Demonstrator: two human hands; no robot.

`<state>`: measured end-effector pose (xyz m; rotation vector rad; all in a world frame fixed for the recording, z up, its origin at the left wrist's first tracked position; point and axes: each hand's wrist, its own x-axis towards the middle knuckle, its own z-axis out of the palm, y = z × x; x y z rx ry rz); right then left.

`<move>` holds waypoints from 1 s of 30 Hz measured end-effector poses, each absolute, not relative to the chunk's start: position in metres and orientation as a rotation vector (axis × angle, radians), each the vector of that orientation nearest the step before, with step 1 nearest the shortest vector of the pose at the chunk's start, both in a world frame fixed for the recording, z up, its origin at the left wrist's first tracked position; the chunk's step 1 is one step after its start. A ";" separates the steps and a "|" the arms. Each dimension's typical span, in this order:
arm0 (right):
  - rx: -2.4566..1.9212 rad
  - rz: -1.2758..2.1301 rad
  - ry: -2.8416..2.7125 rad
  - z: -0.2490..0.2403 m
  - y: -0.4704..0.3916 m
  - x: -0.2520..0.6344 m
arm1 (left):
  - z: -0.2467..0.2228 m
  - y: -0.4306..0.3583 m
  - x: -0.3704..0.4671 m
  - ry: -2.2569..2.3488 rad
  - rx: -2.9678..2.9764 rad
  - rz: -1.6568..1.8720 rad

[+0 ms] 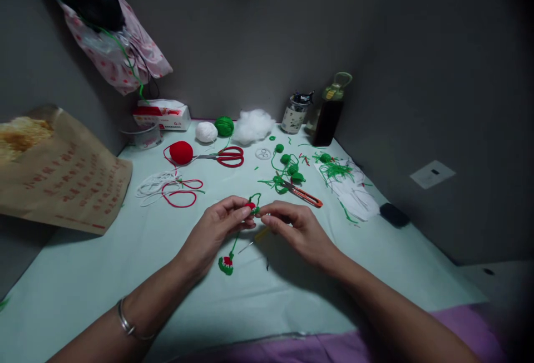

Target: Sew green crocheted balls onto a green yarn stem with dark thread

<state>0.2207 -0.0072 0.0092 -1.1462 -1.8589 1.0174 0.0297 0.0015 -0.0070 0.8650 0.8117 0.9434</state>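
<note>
Above the middle of the table, my left hand [223, 218] pinches a small red and green crocheted piece [252, 207] between thumb and fingers. My right hand [294, 226] is closed at the piece's right edge, thumb and forefinger together; what they grip is too small to tell. A green cord runs down from the piece to a second crocheted piece [226, 264], green with a red centre, lying on the table. Beneath my hands lies a crochet hook [259, 236] with a yellow handle, partly hidden.
Red-handled scissors [229, 156], a red yarn ball [181, 152], white stuffing [253, 126] and an orange cutter [306, 195] lie beyond my hands. A paper bag [79, 179] stands left; a bottle [330, 112] stands at the back right.
</note>
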 end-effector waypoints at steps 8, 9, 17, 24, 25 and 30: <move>-1.131 1.086 -1.767 0.003 -0.006 0.220 | -0.007 0.000 0.031 0.785 0.770 0.933; -1.121 1.094 -1.749 0.002 -0.006 0.219 | -0.007 0.000 0.031 0.780 0.769 0.930; -1.059 1.164 -1.683 0.001 -0.002 0.219 | -0.005 -0.001 0.029 0.760 0.751 0.896; -1.044 1.096 -1.717 -0.004 0.001 0.222 | -0.005 0.000 0.027 0.733 0.728 0.870; -1.039 1.069 -1.733 -0.005 0.002 0.222 | -0.006 0.001 0.027 0.728 0.716 0.862; -0.991 1.014 -1.778 -0.004 0.003 0.223 | -0.007 0.000 0.027 0.709 0.695 0.856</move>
